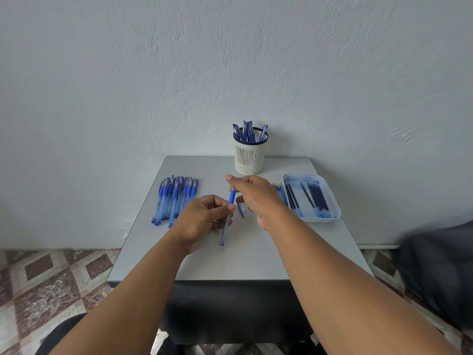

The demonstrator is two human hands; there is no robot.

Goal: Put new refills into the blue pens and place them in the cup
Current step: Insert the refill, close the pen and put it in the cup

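Pinching the pen in your left hand, with your right hand gripping its top over the table, a crooked push could jam the refill.

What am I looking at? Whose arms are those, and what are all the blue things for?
The picture comes from a camera worn on a person's head, so you see their own two arms reaching out. The left hand holds a blue pen, and the right hand pinches its top end. On the grey table lie a row of pens on the left and a white tray of dark refills on the right. At the back stands a white cup with finished pens in it. A small cap lies near the hands.
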